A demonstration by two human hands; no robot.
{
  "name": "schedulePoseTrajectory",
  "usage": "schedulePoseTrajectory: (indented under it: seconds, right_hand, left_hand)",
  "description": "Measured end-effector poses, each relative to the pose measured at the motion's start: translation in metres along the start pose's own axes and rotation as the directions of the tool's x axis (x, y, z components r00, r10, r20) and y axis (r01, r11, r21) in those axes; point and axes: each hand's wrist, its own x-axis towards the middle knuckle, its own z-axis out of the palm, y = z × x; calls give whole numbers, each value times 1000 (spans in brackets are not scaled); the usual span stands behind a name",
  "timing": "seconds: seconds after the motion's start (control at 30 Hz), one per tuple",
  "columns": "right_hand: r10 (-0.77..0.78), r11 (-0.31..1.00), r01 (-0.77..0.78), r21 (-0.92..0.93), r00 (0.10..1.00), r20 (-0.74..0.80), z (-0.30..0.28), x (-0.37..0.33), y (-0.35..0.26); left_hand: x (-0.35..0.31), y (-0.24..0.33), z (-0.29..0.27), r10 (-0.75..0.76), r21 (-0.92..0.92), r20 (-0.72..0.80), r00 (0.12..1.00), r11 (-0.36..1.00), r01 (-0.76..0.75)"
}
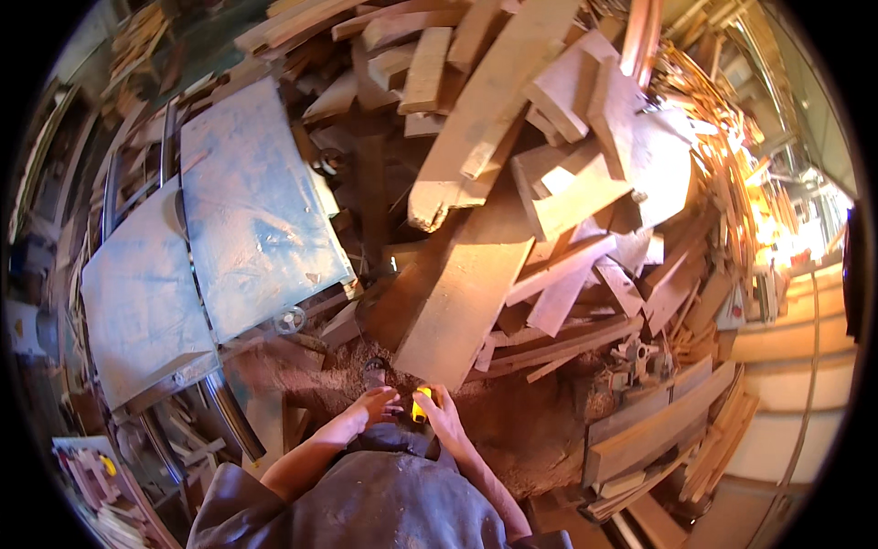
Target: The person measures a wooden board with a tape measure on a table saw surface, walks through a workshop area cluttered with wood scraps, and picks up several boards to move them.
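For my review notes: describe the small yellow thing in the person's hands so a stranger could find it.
Start at the broad wooden plank slanting down from the lumber heap to the sawdust. Just below its near end, the left hand and right hand meet around a small yellow object. Its bright yellow is unique among the brown wood.

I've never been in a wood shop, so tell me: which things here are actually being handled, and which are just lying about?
In hand:
left hand
right hand
small yellow object held between them

Lying about:
long plank
heap of offcuts
grey machine table
sawdust
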Motion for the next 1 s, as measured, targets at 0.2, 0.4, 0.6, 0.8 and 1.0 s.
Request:
schedulePoseTrajectory:
  seconds: [0.2,0.4,0.6,0.8,1.0]
  right_hand:
    - [-218,955,217,-201,976,18,-18,-28,-3]
    - [-249,850,259,-459,965,84,-58,-64,-5]
    - [-232,940,259,-222,962,141,-105,-88,29]
    - [-66,946,14,-324,987,-149,-159,-105,89]
    - [110,808,-234,-541,961,-252,-208,-118,196]
  left_hand:
    - [-6,-13,62,-159,132,219,963,982,132]
    - [-30,-40,104,-85,50,244,966,996,75]
    - [-28,-77,126,-120,226,147,982,970,85]
    - [-36,-92,116,-58,187,45,997,981,49]
    - [-50,-102,113,-3,156,-46,999,988,10]
